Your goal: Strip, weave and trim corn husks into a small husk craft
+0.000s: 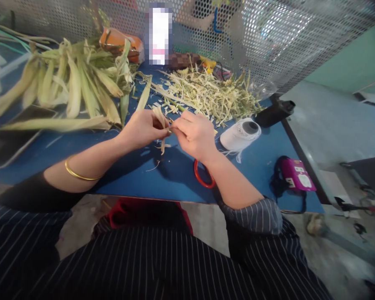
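My left hand (146, 128) is closed around a small piece of pale corn husk (159, 116), whose end sticks up above the thumb and whose strips dangle below. Fingertips of my right hand (193, 134) pinch at the same spot, almost meeting the left fingertips; whatever lies between them is too small to make out. Under my right wrist, partly covered, lies a red scissors handle (203, 177). A cone of white thread (241, 134) rests just right of that hand. Beyond both hands spreads a heap of shredded husk (212, 93).
Bundled corn husks (78, 83) lie at the left, near a dark flat phone-like object (25, 129). An orange packet (118, 41) stands behind them. To the right are a black bottle-like object (276, 113) and a magenta box (300, 175). Perforated metal mesh (193, 25) borders the blue table's (171, 183) back.
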A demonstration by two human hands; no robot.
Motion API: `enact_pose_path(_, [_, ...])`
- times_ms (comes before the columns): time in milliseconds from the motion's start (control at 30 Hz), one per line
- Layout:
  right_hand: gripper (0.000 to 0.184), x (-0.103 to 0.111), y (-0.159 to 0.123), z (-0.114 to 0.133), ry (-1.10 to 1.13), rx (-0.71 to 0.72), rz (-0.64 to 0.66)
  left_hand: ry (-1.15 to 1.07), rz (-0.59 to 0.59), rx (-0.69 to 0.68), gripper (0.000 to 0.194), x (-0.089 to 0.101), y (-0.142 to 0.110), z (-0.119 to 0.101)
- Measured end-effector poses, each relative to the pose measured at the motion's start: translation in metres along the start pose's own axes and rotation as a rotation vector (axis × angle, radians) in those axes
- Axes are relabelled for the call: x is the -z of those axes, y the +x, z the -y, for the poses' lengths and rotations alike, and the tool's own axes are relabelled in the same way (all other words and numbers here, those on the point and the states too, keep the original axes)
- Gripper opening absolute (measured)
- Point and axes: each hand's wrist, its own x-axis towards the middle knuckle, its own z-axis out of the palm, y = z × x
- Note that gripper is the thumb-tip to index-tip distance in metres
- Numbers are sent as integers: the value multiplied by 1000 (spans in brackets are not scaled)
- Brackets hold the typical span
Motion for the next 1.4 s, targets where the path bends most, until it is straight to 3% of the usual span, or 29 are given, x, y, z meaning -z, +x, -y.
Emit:
enact_pose_path(67, [15,5,3,-6,196,-106,73,4,117,-32,12,1,0,-3])
enact_pose_path(167, [12,6,6,-15,628,-378,218,-144,226,-50,24,3,0,-7])
enact_pose_path(267, [11,-2,6,-23,923,-599,216,-276,200,-13,22,4,0,-10])
enact_pose_path(333, [9,-10,5,-24,1001,-658,157,-328,126,-2,17,3,1,-9])
enact_pose_path(467, [10,-21,2,-16,875,-600,-17,-396,-88,34,11,-1,5,-1])
enact_pose_path(600, [15,-21,-4,-3,413,-262,-199,-350,-238,45,7,-4,9,7])
enact_pose_path(700, [17,-17,-6,1,188,-16,-167,-275,-233,48,7,-3,8,9])
enact_pose_path(833, [21,-8,-4,1,181,57,-15,-176,-105,76,9,-3,4,5])
enact_pose_path(1000, [16,1,2,-5,155,29,12,-127,59,96,3,-2,0,-6])
enact_pose_path(1133, [14,2,6,-17,415,-244,74,-215,196,87,6,2,-1,-11])
enact_pose_path(1233, [11,0,7,-26,716,-507,167,-320,186,114,17,3,0,-11])
enact_pose_path(1400, [11,-8,5,-30,926,-599,212,-472,26,170,12,1,4,-4])
